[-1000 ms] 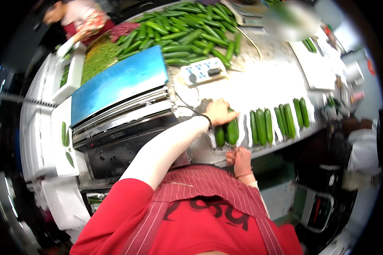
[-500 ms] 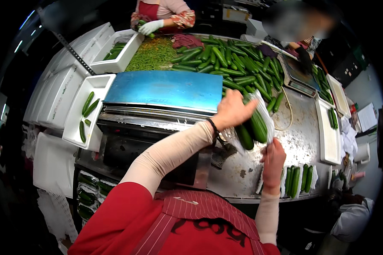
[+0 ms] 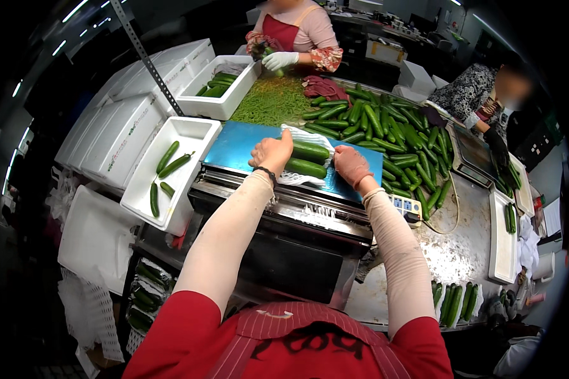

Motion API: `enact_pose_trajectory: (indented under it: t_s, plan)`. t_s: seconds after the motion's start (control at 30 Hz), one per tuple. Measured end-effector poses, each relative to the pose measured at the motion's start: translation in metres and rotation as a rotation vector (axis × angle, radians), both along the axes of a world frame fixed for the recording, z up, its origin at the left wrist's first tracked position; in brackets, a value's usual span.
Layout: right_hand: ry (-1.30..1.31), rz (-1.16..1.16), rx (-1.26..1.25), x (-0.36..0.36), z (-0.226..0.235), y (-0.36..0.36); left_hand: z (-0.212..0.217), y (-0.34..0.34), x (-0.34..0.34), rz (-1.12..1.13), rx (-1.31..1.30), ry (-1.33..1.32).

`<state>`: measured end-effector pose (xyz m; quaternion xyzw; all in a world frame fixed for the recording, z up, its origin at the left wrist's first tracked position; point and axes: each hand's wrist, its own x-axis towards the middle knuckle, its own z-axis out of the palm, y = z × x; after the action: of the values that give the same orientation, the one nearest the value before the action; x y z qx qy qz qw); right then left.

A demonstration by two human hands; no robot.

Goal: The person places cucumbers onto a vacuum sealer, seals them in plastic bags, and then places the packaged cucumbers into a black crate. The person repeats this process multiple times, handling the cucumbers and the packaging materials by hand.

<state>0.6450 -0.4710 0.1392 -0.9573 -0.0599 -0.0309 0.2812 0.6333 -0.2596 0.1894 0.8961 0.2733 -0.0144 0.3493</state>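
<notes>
Two green cucumbers (image 3: 306,167) lie side by side on a white ribbed wrap (image 3: 296,134), over the blue plate (image 3: 224,144) of a bench machine. My left hand (image 3: 273,153) closes round the left end of this cucumber pack. At the pack's right end, my right hand (image 3: 354,167) has its fingers bent and closed on the edge of the white wrap. Some fingertips of both hands are hidden. Below the plate runs the machine's metal front (image 3: 278,208).
A heap of cucumbers (image 3: 401,136) lies behind and right, beside green trimmings (image 3: 269,101). White foam boxes (image 3: 199,136) line the left. A power strip (image 3: 406,207) and a scale (image 3: 474,151) are to the right. Paired cucumbers (image 3: 452,304) lie front right. Two co-workers stand beyond.
Both hands have carried the cucumber pack leftward, from above the metal table onto the blue plate. The pack now lies crosswise. The view has shifted, and more of the right co-worker shows.
</notes>
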Motion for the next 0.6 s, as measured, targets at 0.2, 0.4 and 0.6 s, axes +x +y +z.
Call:
enact_pose_trajectory:
  t_s: [0.2, 0.4, 0.6]
  plan:
    - [-0.407, -0.045, -0.080, -0.024, 0.042, 0.033, -0.002, 0.013, 0.000, -0.103, -0.084, -0.091]
    - [-0.580, 0.193, -0.183, -0.028, 0.034, 0.077, -0.050, 0.040, 0.032, -0.584, -0.326, -0.544]
    - [-0.431, 0.234, -0.254, -0.037, 0.039, 0.086, -0.067, 0.045, 0.017, -0.555, -0.377, -0.576]
